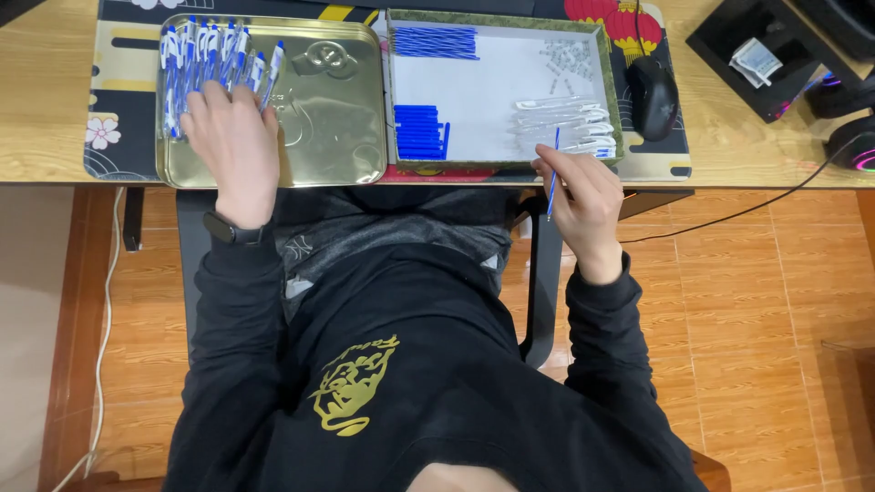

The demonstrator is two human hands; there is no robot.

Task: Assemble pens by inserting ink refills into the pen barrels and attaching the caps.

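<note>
Thin blue pen refill (pixel 553 173) pinched upright, tip over box edge; approx. 10 blue-white pens (pixel 214 56) lie in a row, gold tray's left end.

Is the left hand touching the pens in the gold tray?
Touching. The head view shows the left hand lying flat on the pens, fingers overlapping them in the tray.
</note>
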